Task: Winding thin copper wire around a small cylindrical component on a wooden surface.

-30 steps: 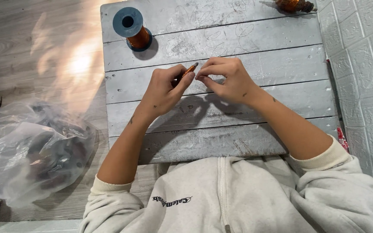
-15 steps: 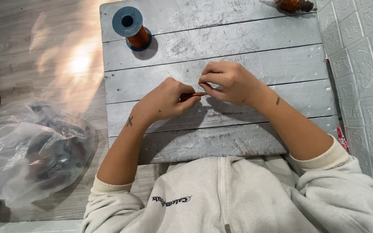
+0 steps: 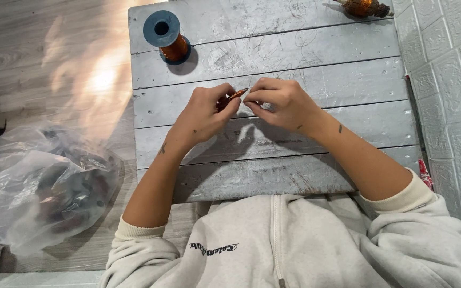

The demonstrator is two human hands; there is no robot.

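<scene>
- Your left hand (image 3: 204, 113): raised over the table (image 3: 294, 53), fingers curled, thumb and forefinger pinching a small copper coil (image 3: 235, 96).
- Your right hand (image 3: 284, 104): wrist bent inward, fingertips pinched at the coil's tip, touching the left hand's.
- Spool (image 3: 165, 36): upright at the table's far left corner.
- Bag (image 3: 38, 184): on the floor, left.

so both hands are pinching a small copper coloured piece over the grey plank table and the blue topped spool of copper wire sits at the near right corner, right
Not quite. In the head view the spool stands at the far left corner of the table, not the near right. The rest holds: the left hand and right hand pinch the small copper coloured piece between them over the grey planks.
</scene>
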